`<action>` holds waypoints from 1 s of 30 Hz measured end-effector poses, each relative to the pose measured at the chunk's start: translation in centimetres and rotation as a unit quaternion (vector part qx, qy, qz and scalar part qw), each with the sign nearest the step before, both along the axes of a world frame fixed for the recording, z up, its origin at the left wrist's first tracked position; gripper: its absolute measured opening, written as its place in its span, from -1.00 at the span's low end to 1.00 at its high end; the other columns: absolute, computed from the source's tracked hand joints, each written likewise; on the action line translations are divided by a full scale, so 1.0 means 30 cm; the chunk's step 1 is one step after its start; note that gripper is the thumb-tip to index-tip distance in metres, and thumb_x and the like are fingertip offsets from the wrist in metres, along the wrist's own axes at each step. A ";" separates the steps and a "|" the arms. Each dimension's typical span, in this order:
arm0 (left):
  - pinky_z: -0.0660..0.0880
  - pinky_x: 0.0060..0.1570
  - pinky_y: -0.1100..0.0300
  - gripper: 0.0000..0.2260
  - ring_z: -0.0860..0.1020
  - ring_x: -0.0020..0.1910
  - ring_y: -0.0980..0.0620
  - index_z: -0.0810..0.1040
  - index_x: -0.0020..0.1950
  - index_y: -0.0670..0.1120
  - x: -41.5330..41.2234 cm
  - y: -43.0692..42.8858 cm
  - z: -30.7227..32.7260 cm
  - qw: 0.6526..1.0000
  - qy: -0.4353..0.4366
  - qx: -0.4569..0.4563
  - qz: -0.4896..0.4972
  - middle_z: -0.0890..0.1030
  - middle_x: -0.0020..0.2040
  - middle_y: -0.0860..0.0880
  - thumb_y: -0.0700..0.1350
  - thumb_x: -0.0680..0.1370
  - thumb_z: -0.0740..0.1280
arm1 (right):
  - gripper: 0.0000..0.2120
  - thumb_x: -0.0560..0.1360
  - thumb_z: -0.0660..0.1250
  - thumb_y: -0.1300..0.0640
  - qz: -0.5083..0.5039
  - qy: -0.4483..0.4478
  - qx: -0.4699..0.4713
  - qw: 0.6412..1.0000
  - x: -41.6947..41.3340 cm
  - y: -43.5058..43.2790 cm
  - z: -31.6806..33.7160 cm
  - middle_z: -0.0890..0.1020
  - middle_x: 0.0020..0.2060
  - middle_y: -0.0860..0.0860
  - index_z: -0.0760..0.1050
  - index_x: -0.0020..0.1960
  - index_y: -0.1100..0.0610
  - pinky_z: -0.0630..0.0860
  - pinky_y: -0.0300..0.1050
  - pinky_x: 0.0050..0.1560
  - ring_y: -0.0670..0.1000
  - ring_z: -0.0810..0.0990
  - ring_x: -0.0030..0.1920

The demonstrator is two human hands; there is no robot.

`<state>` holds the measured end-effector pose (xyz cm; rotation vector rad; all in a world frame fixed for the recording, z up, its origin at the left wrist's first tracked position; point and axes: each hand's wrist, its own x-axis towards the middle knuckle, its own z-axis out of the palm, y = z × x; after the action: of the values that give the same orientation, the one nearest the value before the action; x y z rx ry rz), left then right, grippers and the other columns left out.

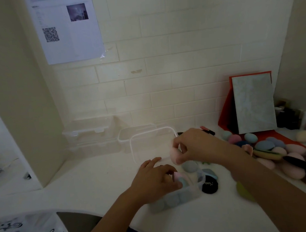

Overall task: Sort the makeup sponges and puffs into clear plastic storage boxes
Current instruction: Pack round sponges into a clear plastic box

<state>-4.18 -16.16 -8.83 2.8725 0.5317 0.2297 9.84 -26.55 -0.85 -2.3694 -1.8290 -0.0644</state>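
My right hand (194,145) pinches a pink puff (174,155) above the near edge of an empty clear box (152,133). My left hand (156,179) rests inside a nearer clear box (195,189), fingers curled on pink and blue puffs (181,179) that stand in it. Several grey-blue puffs show through that box's front wall. A grey puff (190,166) and a black puff (209,184) lie on the counter beside the box. A heap of sponges and puffs (272,147) in blue, pink, cream and dark colours lies at the right.
A second empty clear box (125,134) and stacked clear lids (86,131) stand against the tiled wall. A mirror on a red stand (253,102) leans at the right, small bottles (292,116) behind it. A green sponge (243,190) lies under my right forearm.
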 end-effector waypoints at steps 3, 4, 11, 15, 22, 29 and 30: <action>-0.06 0.42 0.18 -0.61 0.04 0.49 0.12 0.46 0.24 0.19 0.002 0.005 -0.006 1.000 -0.013 -0.003 -0.002 0.45 0.32 0.17 0.28 0.47 0.22 | -0.69 0.42 0.40 0.06 -0.012 -0.024 -0.058 0.998 -0.021 0.020 -0.032 0.60 -0.12 -0.06 0.57 0.15 0.08 0.43 -0.28 -0.18 -0.08 0.54 -0.12; -0.05 0.42 0.19 -0.63 0.05 0.49 0.12 0.48 0.22 0.18 0.003 0.006 -0.007 1.000 -0.019 -0.009 -0.003 0.48 0.29 0.19 0.27 0.47 0.22 | -0.70 0.42 0.40 0.07 -0.021 -0.031 -0.073 0.997 -0.027 0.025 -0.043 0.62 -0.05 0.00 0.58 0.14 0.10 0.48 -0.22 -0.10 -0.02 0.57 -0.05; -0.03 0.37 0.27 -0.69 0.09 0.48 0.15 0.52 0.19 0.16 0.000 0.002 0.001 0.999 -0.045 -0.016 -0.013 0.50 0.24 0.24 0.17 0.47 0.29 | -0.76 0.43 0.32 0.09 -0.058 -0.074 -0.079 0.992 -0.032 0.075 -0.110 0.58 -0.08 0.07 0.60 0.06 0.11 0.45 -0.13 -0.15 0.05 0.52 -0.14; -0.03 0.34 0.30 -0.68 0.08 0.47 0.17 0.52 0.18 0.16 0.002 0.001 0.002 0.999 -0.044 -0.015 -0.014 0.50 0.25 0.21 0.19 0.46 0.31 | -0.80 0.46 0.31 0.08 -0.028 -0.046 -0.047 0.997 -0.013 0.085 -0.160 0.65 -0.10 0.05 0.65 -0.01 0.11 0.43 -0.16 -0.14 0.05 0.59 -0.09; -0.04 0.34 0.28 -0.74 0.07 0.47 0.18 0.53 0.12 0.22 -0.003 0.003 0.000 0.998 -0.045 -0.044 -0.022 0.47 0.26 0.28 0.21 0.46 0.30 | -0.84 0.45 0.33 0.15 0.001 0.014 -0.043 0.999 -0.001 0.095 -0.174 0.65 -0.20 0.09 0.67 -0.07 0.15 0.57 -0.09 -0.06 0.07 0.61 -0.15; -0.02 0.44 0.13 -0.62 0.08 0.48 0.13 0.49 0.19 0.20 0.020 -0.005 0.000 1.000 -0.001 -0.007 0.011 0.47 0.28 0.23 0.31 0.44 0.25 | -0.83 0.49 0.29 0.23 0.030 0.068 -0.073 0.995 0.006 0.073 -0.158 0.62 -0.14 0.04 0.61 0.02 0.15 0.51 -0.14 -0.08 0.03 0.57 -0.14; -0.01 0.44 0.13 -0.63 0.08 0.48 0.13 0.49 0.18 0.20 0.021 -0.004 0.001 1.000 0.004 -0.008 0.011 0.48 0.27 0.23 0.31 0.45 0.24 | -0.80 0.49 0.31 0.22 0.026 0.089 -0.072 0.993 0.006 0.064 -0.152 0.62 -0.05 0.04 0.58 0.10 0.14 0.51 -0.16 -0.05 0.01 0.58 -0.09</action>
<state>-3.54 -16.29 -8.80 2.8555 0.5630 0.2169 10.03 -24.64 -5.39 -2.3312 -1.8657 0.2836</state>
